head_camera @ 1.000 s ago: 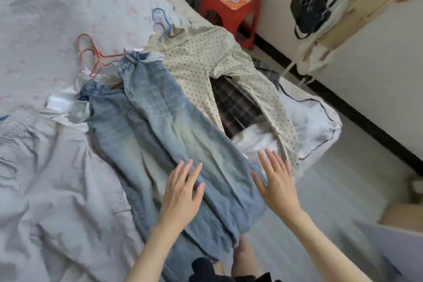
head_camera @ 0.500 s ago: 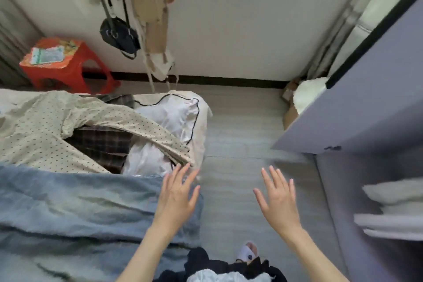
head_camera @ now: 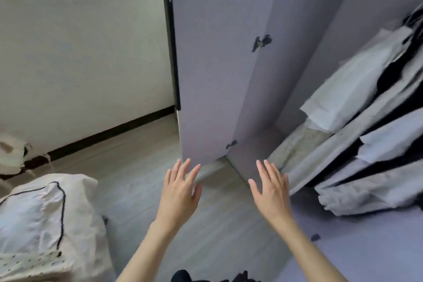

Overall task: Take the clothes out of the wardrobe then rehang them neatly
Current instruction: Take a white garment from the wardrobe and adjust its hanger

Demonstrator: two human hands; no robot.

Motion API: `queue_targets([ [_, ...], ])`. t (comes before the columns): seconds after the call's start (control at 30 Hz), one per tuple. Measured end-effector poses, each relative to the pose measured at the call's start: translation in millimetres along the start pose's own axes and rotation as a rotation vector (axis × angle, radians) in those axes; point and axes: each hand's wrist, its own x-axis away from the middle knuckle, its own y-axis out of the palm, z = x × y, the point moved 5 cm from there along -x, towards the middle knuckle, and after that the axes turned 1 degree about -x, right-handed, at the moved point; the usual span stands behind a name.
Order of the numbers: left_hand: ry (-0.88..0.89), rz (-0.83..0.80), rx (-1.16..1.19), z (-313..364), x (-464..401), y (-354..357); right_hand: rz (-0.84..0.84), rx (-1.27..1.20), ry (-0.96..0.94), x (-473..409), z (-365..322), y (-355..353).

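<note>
Reaching out in front, the left hand (head_camera: pixel 179 190) and the right hand (head_camera: pixel 271 189) both have flat, spread fingers and hold nothing. They hang in the air near the bottom of the open wardrobe (head_camera: pixel 320 52), not touching it. The wardrobe door (head_camera: pixel 210 64) stands open, just beyond the left hand. Inside, on the right, white and black clothes (head_camera: pixel 366 126) hang in a row. A white pillow (head_camera: pixel 34 217) with a black line lies at the bottom left.
</note>
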Motion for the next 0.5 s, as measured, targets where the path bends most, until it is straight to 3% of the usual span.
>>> queue_targets([
  [0.23, 0.26, -0.009, 0.054, 95, -115, 15, 0.213, -0.016, 0.202, -55, 78, -62],
  [0.5, 0.443, -0.162, 0.086, 146, -220, 65, 0.287, 0.035, 0.361, -115, 151, -93],
])
